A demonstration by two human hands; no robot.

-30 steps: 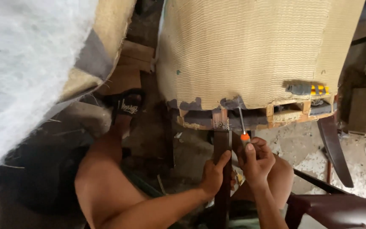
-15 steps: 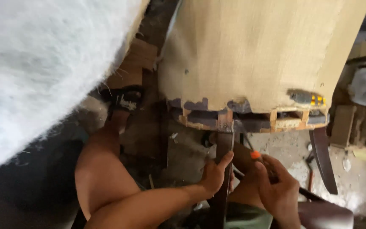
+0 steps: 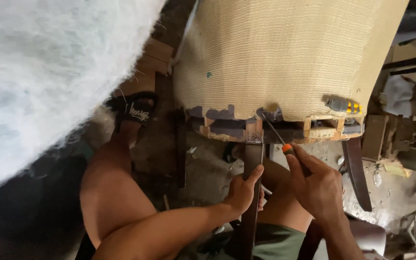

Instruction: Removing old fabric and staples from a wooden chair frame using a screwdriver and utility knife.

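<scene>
Under the chair: a woven seat (image 3: 285, 53) is tipped over, its wooden frame (image 3: 275, 130) facing the person so the edge can be reached.
Left hand (image 3: 244, 190): closed round the dark leg (image 3: 252, 192), bracing the chair against the push.
Right hand (image 3: 316, 185): closed on the screwdriver (image 3: 278, 135), orange collar just past the fingers.
Tip: angled up at the fabric edge beside the leg joint.
Sandal (image 3: 136, 111): foot planted left, steadying the person.

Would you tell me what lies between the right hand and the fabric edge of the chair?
The head view shows the screwdriver's thin metal shaft spanning from the right hand to the fabric edge.
</scene>
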